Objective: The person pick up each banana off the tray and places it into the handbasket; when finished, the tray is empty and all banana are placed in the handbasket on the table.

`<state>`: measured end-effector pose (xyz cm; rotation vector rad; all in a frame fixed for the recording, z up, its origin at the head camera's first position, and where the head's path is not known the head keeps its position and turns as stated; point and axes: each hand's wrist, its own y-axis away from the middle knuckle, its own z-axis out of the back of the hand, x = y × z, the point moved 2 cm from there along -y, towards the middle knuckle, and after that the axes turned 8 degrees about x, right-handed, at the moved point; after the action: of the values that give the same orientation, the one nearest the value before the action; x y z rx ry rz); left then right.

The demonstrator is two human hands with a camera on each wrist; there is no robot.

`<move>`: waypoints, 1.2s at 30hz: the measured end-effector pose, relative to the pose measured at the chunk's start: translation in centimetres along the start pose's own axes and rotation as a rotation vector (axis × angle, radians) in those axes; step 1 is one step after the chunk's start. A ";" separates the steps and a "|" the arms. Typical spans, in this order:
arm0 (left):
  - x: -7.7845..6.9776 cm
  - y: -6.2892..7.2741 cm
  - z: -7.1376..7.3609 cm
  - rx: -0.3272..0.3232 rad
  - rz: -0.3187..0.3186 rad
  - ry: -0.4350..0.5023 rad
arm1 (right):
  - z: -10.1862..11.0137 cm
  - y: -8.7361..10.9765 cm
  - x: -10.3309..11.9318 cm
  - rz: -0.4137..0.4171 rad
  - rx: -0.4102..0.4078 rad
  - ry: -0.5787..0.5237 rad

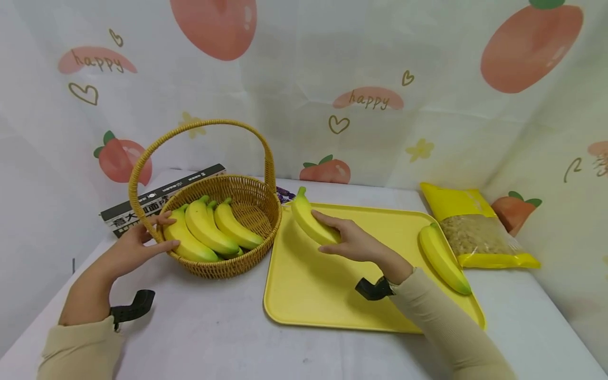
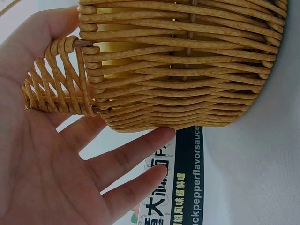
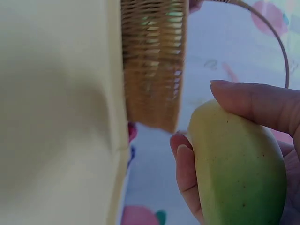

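Note:
My right hand [image 1: 353,240] grips a yellow banana [image 1: 309,221] over the left part of a yellow tray [image 1: 332,311]; its greenish end fills much of the right wrist view. To the left, my left hand [image 1: 130,248] holds the rim of a wicker basket [image 1: 223,269] at the foot of its handle. In the left wrist view, that hand's thumb lies at the rim while spread fingers [image 2: 136,150] reach along the outside wall. Several bananas [image 1: 206,227] lie inside the basket. Another banana [image 1: 444,258] rests along the tray's right side.
Behind the basket lies a long black-and-white box [image 1: 161,195] with printed lettering. A yellow bag with a clear window [image 1: 475,227] lies beyond the tray's right edge. Small purple items [image 1: 285,195] sit between basket and tray. A printed cloth [image 1: 294,79] hangs at the back.

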<state>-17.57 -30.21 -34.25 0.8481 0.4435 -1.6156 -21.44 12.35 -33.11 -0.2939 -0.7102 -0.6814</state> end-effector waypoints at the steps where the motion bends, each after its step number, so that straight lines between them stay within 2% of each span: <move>1: 0.0 0.0 0.0 0.001 0.001 0.003 | 0.0 -0.5 0.4 0.019 0.013 0.005; 7: 0.0 0.1 0.0 0.002 0.008 0.009 | -0.1 -3.5 2.5 0.121 0.098 0.044; 11: 0.0 -0.1 0.0 0.001 0.004 0.015 | -0.1 -5.5 3.7 0.135 0.131 0.076; 19: 0.1 -0.3 0.0 0.005 -0.009 0.011 | -0.2 -9.3 5.1 0.103 0.199 0.091; 23: 0.1 -0.2 0.1 0.005 0.003 0.002 | -0.8 -11.5 5.4 0.070 0.241 0.095; 30: 0.0 0.0 0.3 0.003 -0.002 0.004 | -2.3 -14.9 6.4 0.019 0.358 0.103; 36: -0.2 0.1 0.3 0.001 0.009 0.015 | -3.1 -17.4 6.6 -0.051 0.404 0.115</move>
<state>-17.59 -30.32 -33.94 0.8626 0.4488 -1.6026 -27.71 -5.24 -30.48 0.1342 -0.7292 -0.5826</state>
